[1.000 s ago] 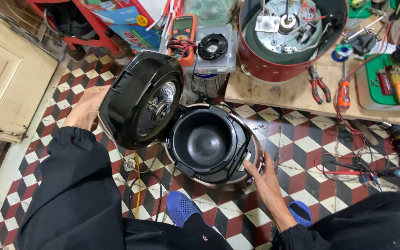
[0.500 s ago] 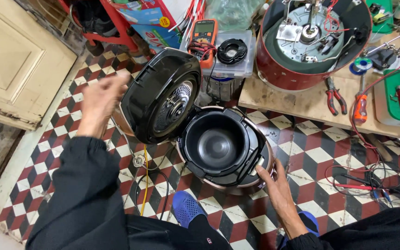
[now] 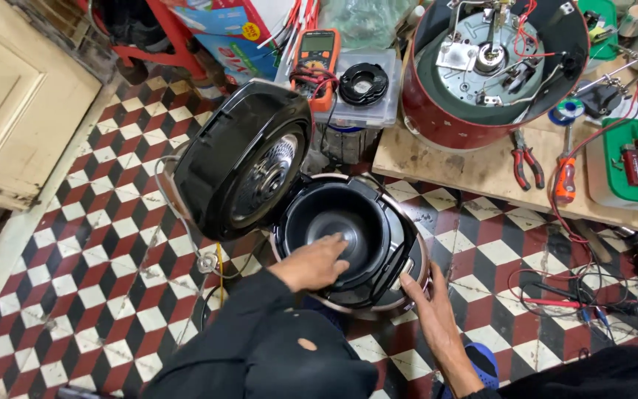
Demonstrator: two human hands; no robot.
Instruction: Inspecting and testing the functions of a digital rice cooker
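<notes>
Open black rice cooker [image 3: 348, 244] on checkered floor [image 3: 97, 295], lid [image 3: 241, 159] raised, left hand [image 3: 315, 262] reaching into inner pot [image 3: 334, 225], right hand [image 3: 426, 295] touching rim.

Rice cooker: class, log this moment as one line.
left hand: reaching into rice cooker | right hand: on its rim | lid: open

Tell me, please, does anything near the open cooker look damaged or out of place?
The red cooker body on the wooden bench lies upturned, its wiring bared. The left sleeve has a small hole. Tangled wires lie on the floor.
</notes>
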